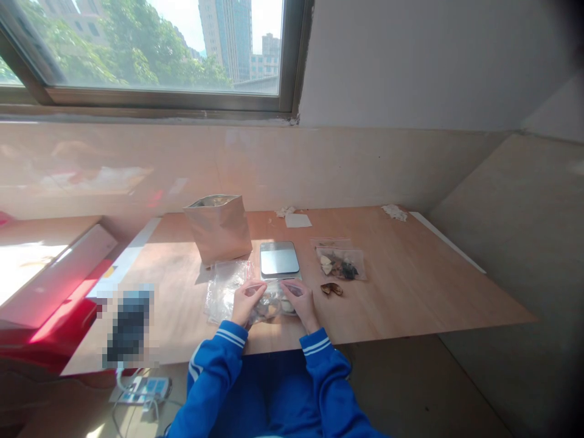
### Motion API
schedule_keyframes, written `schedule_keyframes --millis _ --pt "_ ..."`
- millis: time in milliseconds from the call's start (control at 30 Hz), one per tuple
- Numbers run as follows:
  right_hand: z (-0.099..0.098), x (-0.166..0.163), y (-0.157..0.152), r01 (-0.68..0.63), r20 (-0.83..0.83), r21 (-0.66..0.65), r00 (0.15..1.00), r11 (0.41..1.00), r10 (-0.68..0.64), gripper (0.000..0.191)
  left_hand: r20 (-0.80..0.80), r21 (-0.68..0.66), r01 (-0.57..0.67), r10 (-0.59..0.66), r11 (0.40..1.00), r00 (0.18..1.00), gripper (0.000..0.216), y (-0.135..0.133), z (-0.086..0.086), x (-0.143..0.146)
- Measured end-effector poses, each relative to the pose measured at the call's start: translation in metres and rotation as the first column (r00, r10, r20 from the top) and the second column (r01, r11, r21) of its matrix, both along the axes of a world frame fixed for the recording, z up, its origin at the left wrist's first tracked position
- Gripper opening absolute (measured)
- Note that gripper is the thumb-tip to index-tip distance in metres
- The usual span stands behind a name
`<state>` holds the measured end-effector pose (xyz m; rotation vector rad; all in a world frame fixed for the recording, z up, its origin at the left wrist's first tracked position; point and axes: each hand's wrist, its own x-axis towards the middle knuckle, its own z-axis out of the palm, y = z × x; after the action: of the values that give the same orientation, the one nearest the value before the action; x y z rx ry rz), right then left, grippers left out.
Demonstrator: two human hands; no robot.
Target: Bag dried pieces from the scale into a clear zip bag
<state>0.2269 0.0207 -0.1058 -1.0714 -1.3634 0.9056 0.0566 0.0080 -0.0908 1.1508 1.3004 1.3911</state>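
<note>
My left hand (247, 299) and my right hand (298, 299) pinch the top edge of a clear zip bag (272, 304), one at each side. Pale and brown dried pieces show inside it. Just beyond the bag sits a flat kitchen scale (279, 258) with a bare silver plate. Beside my left hand lie several flat clear plastic bags (225, 292). To the right of my right hand rests a loose dark brown dried piece (331, 289). Behind that piece lies a filled zip bag (342, 264) holding pale, brown and black dried pieces.
A tall foil pouch (219, 231) stands open-topped at the back left. White paper (298, 221) and crumpled tissue (395, 212) lie near the wall. A blurred dark device (130, 325) is at the left edge, above a power strip (146, 389) with cables.
</note>
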Motion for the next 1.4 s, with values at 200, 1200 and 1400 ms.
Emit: schedule_keyframes --millis 200,1200,1400 --pt "-0.004 0.0 0.001 0.009 0.021 0.008 1.0 1.0 -0.009 0.023 0.027 -0.03 -0.012 0.013 0.999 1.0 0.028 0.002 -0.005 0.0" --pt "0.088 -0.003 -0.023 -0.218 0.819 0.214 0.571 0.952 -0.053 0.012 -0.214 0.219 0.226 -0.179 0.949 0.96 0.022 -0.016 0.027 0.007" --pt "0.081 -0.003 -0.019 -0.223 0.884 0.205 0.459 0.953 -0.083 0.025 -0.216 0.206 0.265 -0.221 0.942 0.951 0.023 -0.02 0.023 0.003"
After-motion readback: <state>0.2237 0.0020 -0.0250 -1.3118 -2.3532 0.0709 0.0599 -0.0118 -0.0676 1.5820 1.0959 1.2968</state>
